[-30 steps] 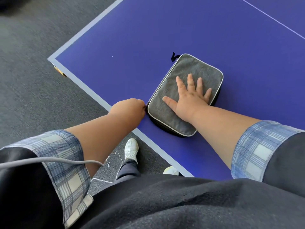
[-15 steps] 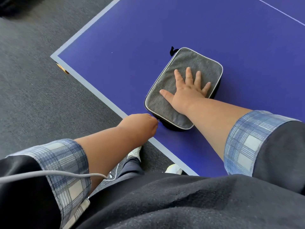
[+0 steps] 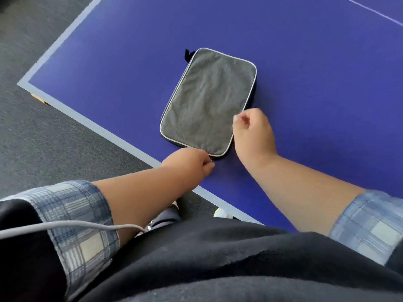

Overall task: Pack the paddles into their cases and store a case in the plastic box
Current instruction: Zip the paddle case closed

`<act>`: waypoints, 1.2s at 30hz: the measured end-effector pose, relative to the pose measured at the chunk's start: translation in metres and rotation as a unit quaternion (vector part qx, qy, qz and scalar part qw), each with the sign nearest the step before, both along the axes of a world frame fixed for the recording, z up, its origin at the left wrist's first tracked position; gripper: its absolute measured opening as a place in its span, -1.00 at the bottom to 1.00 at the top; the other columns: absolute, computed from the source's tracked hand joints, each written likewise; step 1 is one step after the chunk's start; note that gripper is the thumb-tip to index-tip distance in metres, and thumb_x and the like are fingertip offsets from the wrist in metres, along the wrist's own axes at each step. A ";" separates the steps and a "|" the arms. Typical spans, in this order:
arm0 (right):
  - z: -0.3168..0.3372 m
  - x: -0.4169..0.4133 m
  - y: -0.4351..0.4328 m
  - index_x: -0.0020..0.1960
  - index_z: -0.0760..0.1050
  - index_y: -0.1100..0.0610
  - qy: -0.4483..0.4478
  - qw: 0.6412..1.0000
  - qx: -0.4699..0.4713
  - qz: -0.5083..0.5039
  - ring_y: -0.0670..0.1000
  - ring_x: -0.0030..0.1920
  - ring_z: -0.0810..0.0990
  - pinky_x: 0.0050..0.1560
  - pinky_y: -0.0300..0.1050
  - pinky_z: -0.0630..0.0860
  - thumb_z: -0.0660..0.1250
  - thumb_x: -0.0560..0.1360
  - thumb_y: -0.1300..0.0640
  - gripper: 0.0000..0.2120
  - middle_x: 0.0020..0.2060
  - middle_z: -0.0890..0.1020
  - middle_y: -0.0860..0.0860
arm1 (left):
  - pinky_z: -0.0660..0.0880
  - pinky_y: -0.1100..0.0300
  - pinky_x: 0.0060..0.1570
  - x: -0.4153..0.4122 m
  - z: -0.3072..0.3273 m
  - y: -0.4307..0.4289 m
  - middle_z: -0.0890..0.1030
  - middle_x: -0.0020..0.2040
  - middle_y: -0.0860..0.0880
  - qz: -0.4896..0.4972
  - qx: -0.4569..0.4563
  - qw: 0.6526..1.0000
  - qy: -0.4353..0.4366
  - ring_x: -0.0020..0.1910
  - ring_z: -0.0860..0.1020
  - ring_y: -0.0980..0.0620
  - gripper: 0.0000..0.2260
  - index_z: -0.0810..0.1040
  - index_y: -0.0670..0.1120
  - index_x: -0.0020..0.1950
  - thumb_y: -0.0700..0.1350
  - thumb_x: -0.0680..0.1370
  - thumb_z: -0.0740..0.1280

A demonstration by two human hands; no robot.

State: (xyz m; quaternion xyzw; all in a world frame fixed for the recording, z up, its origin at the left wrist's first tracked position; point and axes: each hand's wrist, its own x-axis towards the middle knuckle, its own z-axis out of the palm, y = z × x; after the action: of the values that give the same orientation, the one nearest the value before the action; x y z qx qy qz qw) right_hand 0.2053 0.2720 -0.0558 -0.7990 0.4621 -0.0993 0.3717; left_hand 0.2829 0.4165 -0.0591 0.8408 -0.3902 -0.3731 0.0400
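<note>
no readable text, labels, brands or numbers anywhere

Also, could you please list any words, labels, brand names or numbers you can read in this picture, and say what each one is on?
None: no readable text in this view.
The grey paddle case shows plain fabric, with no legible label or logo.
The blue table carries only white lines, no lettering.
The plaid sleeves bear no print.

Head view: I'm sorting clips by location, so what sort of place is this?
Probably an indoor games or recreation room: a blue table-tennis table with pale edge lines, a grey zipped paddle case lying on it, and dark grey carpet underfoot.
</note>
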 end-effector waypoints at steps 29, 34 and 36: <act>-0.026 -0.049 0.033 -0.11 0.31 0.11 0.258 0.939 0.038 0.223 0.14 -0.30 0.41 -0.38 -0.07 0.24 0.09 0.67 0.10 -0.80 -0.39 0.36 -0.04 | -0.10 -0.12 0.53 0.094 -0.033 -0.113 -0.01 0.63 -0.04 -0.183 -0.120 0.950 -0.224 0.59 -0.08 -0.07 -0.39 0.01 0.07 0.60 0.19 0.56 -0.04; -0.021 -0.053 0.002 -0.12 0.32 0.14 0.254 0.952 0.005 0.169 0.15 -0.33 0.38 -0.36 -0.03 0.25 0.08 0.68 0.07 -0.76 -0.38 0.36 -0.01 | -0.12 -0.12 0.53 0.094 -0.030 -0.111 -0.02 0.63 -0.06 -0.201 -0.115 0.945 -0.230 0.59 -0.09 -0.09 -0.41 -0.02 0.12 0.60 0.20 0.57 -0.08; -0.019 -0.045 -0.011 -0.11 0.34 0.14 0.248 0.954 -0.016 0.168 0.17 -0.32 0.40 -0.35 -0.02 0.28 0.08 0.68 0.07 -0.77 -0.33 0.42 0.01 | -0.12 -0.10 0.54 0.094 -0.029 -0.111 -0.01 0.63 -0.06 -0.198 -0.122 0.945 -0.230 0.59 -0.08 -0.09 -0.41 -0.01 0.12 0.60 0.20 0.57 -0.07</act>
State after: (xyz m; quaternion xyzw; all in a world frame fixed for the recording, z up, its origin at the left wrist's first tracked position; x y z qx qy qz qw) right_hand 0.1606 0.2612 -0.0749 -0.8706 0.3969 0.1586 0.2437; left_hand 0.3765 0.3053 -0.0885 0.7985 -0.5896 -0.1195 -0.0236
